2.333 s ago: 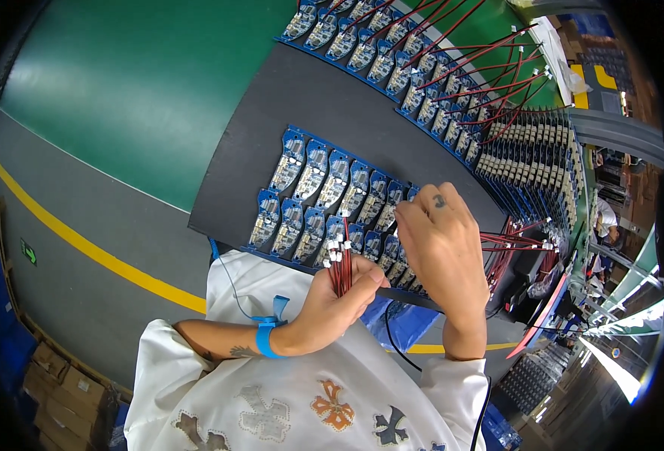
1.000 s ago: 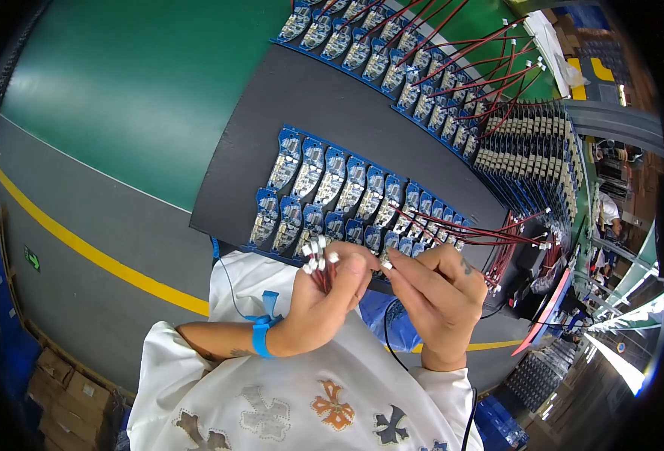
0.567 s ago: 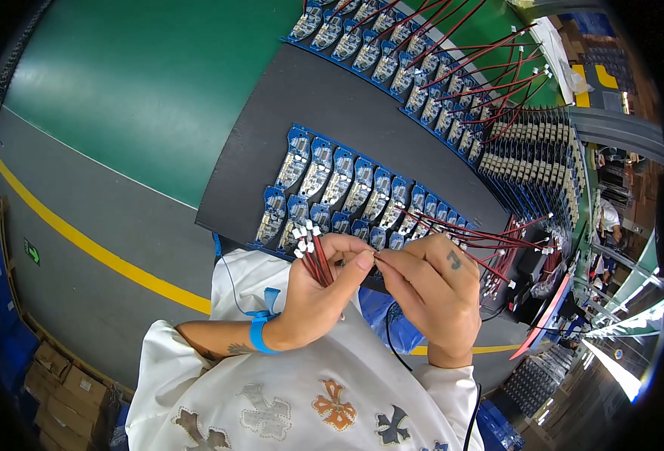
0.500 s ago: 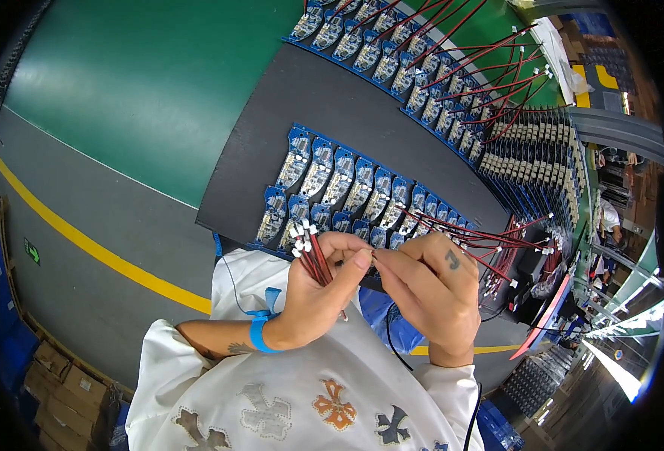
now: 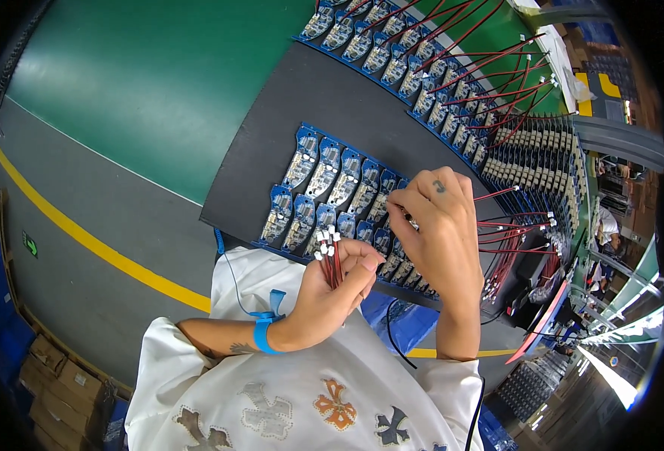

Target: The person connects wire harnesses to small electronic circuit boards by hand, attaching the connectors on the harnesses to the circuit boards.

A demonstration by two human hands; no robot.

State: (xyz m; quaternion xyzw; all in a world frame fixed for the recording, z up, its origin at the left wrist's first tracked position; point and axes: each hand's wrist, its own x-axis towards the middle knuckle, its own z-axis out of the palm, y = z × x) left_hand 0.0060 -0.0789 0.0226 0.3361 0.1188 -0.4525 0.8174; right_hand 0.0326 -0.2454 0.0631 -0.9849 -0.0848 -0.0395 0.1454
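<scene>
My left hand (image 5: 330,299) is closed round a bundle of red-and-black wires (image 5: 334,269) with white plugs standing up from the fist. My right hand (image 5: 443,229) hovers over the near panel of blue circuit boards (image 5: 299,167), its thumb and fingers pinched close to the boards. Whatever lies between those fingertips is too small and too hidden to name. Several red-and-black wires (image 5: 508,227) reach out to the right from behind this hand, and part of the panel is covered by it.
Under the panel lies a black mat (image 5: 260,143) on a green table (image 5: 136,83). A second board panel (image 5: 377,56) with wires stands farther off. At the right are stacked boards (image 5: 535,150) and a dark box (image 5: 526,267). A blue wrist strap (image 5: 263,334) with a cord circles my left wrist.
My right hand has parted from the left and moved up and right over the boards. My left hand, still round the wires, has shifted slightly right.
</scene>
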